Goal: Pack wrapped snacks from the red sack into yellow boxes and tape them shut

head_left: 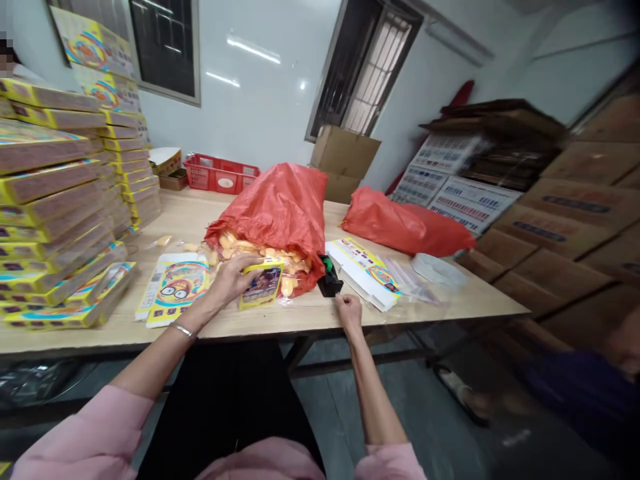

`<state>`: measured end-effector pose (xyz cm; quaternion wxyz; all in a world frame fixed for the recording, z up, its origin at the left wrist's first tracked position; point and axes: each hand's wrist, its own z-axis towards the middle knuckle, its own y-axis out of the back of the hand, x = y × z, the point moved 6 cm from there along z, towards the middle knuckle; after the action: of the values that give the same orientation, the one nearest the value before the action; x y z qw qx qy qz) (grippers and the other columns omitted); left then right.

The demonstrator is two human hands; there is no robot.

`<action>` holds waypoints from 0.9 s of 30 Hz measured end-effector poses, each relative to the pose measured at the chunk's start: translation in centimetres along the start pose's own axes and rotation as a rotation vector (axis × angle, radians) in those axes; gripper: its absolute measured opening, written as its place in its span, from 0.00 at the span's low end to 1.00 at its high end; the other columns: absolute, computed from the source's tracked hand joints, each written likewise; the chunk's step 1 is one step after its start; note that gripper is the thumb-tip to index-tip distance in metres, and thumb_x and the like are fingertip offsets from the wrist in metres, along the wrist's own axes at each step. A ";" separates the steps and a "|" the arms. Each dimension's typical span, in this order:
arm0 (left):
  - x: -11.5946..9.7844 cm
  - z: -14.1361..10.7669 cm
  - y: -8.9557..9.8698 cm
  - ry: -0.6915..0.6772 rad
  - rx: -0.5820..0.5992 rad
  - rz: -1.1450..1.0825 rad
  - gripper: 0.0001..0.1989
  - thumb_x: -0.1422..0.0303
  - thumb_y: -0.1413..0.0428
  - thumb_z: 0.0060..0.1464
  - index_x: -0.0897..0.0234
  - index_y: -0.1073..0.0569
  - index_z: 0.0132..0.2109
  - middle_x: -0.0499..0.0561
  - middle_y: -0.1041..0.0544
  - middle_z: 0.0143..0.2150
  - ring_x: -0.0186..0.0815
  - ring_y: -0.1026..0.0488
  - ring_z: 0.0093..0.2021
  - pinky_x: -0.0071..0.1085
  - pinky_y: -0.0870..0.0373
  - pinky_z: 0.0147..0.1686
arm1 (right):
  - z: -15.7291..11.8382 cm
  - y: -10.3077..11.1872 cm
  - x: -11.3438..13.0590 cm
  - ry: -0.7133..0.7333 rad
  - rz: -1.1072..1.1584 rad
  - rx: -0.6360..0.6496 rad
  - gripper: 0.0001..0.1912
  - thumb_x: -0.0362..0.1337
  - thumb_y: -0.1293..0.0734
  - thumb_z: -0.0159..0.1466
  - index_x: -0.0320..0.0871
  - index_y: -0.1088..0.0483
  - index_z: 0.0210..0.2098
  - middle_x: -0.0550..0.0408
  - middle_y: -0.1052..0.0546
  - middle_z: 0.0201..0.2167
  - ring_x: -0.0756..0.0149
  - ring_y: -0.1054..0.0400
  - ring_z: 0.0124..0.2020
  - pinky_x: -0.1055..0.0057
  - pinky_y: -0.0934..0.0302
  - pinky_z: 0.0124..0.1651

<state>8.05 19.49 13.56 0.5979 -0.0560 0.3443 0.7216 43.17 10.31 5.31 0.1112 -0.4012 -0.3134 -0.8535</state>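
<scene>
My left hand (234, 279) grips the upper left edge of a small yellow box (261, 287) with a printed picture panel, tilted up at the table's front. At the front end of a black tape dispenser (330, 283) with a green roll, my right hand (349, 311) is closed in a pinch; whatever its fingertips hold is too small to make out. Behind the box, an open red sack (280, 200) spills small yellow-orange pieces (235, 248) in clear wrapping. Flat printed cartons (179, 288) lie to the left of my left hand.
Stacks of yellow boxes (55, 200) rise on the left of the table (175, 203). Another printed carton (363, 270), clear plastic bags (413, 283) and a second red sack (405, 223) lie right. A red basket (220, 175) stands behind. At right, brown cartons (545, 227) are piled near a blurred person (585, 387).
</scene>
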 end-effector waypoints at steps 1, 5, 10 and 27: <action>0.2 0.0 -0.1 0.010 0.004 0.006 0.13 0.60 0.43 0.58 0.63 0.21 0.45 0.58 0.19 0.47 0.44 0.22 0.49 0.43 0.26 0.51 | -0.4 0.2 0.8 -0.001 0.027 0.005 0.21 0.54 0.36 0.54 0.43 0.34 0.16 0.52 0.30 0.22 0.61 0.36 0.29 0.66 0.40 0.35; 0.3 0.1 -0.2 0.031 0.017 0.029 0.14 0.60 0.43 0.58 0.63 0.21 0.45 0.57 0.19 0.48 0.43 0.22 0.48 0.42 0.26 0.51 | -2.5 -1.4 6.9 -0.006 0.347 0.177 0.21 0.54 0.34 0.57 0.41 0.28 0.26 0.54 0.27 0.28 0.66 0.35 0.31 0.70 0.40 0.37; -0.4 -0.1 -0.1 0.012 -0.002 0.019 0.13 0.62 0.44 0.59 0.65 0.22 0.45 0.59 0.19 0.47 0.42 0.22 0.49 0.43 0.26 0.52 | -5.5 -6.2 15.8 -0.068 0.737 0.462 0.18 0.51 0.30 0.56 0.42 0.28 0.25 0.60 0.33 0.20 0.71 0.43 0.23 0.74 0.46 0.28; -2.0 0.0 -0.6 -0.141 0.238 0.149 0.15 0.69 0.49 0.64 0.62 0.31 0.57 0.59 0.27 0.53 0.42 0.29 0.54 0.42 0.30 0.54 | -6.8 -10.9 18.3 -0.250 0.774 0.517 0.22 0.47 0.31 0.57 0.42 0.35 0.13 0.62 0.34 0.11 0.76 0.45 0.14 0.76 0.50 0.20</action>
<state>9.11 17.90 14.27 0.5680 0.0917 0.3879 0.7201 22.24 15.68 10.97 0.4783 -0.5473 -0.3539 -0.5886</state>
